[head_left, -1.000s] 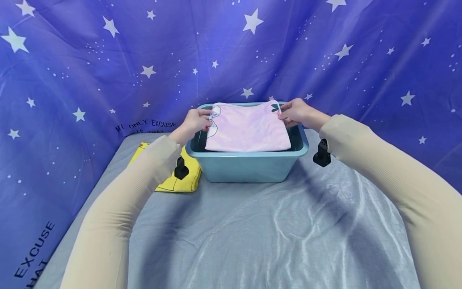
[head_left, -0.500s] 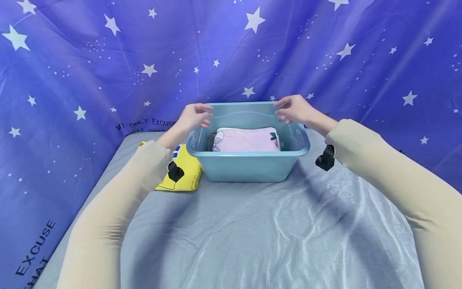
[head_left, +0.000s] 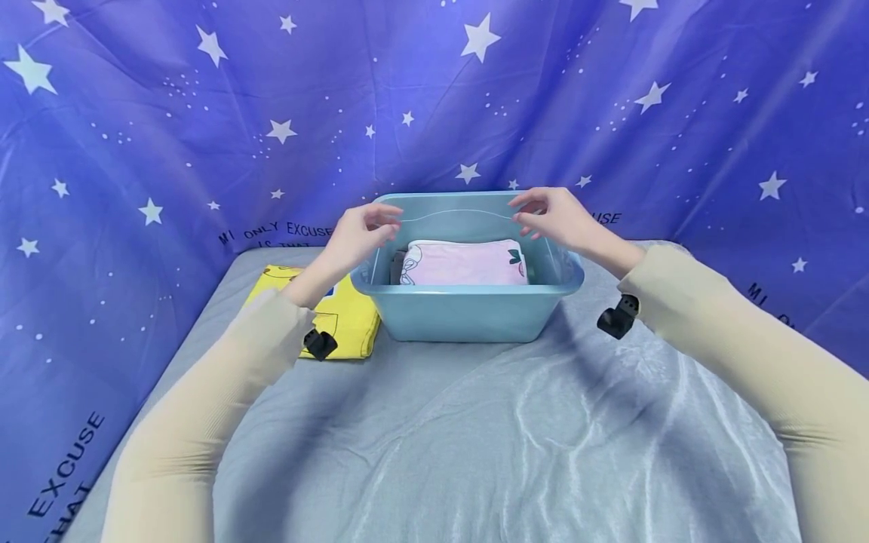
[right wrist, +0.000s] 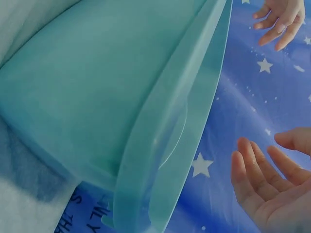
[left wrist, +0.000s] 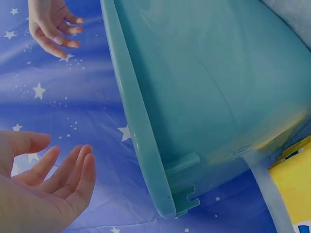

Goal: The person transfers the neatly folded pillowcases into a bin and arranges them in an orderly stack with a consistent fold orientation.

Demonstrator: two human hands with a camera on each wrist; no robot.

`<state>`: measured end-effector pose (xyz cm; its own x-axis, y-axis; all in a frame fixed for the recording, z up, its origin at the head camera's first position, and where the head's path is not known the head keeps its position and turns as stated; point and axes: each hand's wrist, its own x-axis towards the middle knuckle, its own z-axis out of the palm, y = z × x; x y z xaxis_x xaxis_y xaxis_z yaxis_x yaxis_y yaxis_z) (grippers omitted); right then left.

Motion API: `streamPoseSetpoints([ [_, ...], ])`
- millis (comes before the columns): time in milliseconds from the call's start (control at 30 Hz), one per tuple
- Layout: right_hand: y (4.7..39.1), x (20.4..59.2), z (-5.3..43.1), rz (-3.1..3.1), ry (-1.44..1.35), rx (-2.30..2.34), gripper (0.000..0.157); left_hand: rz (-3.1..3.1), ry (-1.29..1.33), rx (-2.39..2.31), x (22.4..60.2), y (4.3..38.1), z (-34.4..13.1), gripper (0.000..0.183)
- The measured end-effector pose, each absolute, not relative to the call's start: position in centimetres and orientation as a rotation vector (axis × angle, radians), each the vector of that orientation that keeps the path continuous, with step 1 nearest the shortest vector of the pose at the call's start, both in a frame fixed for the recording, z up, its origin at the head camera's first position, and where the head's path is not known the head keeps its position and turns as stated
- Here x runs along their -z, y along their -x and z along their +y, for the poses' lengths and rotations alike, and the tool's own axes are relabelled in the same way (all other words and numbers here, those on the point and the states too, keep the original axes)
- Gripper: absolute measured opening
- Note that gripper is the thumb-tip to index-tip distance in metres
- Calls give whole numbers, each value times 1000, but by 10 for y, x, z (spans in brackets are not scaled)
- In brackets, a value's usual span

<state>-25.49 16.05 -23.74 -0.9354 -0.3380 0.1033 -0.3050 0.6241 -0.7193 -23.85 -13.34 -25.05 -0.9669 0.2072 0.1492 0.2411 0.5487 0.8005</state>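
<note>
A folded pink garment with a white bow print and green leaves lies inside a blue-green plastic bin. Above the bin's left end hovers my left hand, its fingers loosely bent and holding nothing. My right hand is held likewise over the right end, also without anything in it. Both wrist views show the hands apart from the rim, the left hand and the right hand each with a gap between thumb and fingers. Something dark grey shows beside the garment's left end.
Left of the bin, a folded yellow cloth lies on a grey bedspread, partly hidden by my left forearm. A purple-blue curtain with white stars hangs close behind the bin.
The pink garment has gone from both hands down into the bin, its near part now below the front rim. Both hands have let go, and the forearms have drawn slightly outward.
</note>
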Motion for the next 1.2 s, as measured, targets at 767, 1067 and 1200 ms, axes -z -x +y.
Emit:
streamPoseSetpoints([
  [767,214,249,143,2694,781,1451,28,-2591,428,1379,262,203,-158,31],
  [1067,203,261,136,2663,850,1500,26,-2540,404,1380,266,188,-165,30],
  [1200,197,267,132,2672,864,1508,26,-2515,388,1358,269,182,-168,30],
])
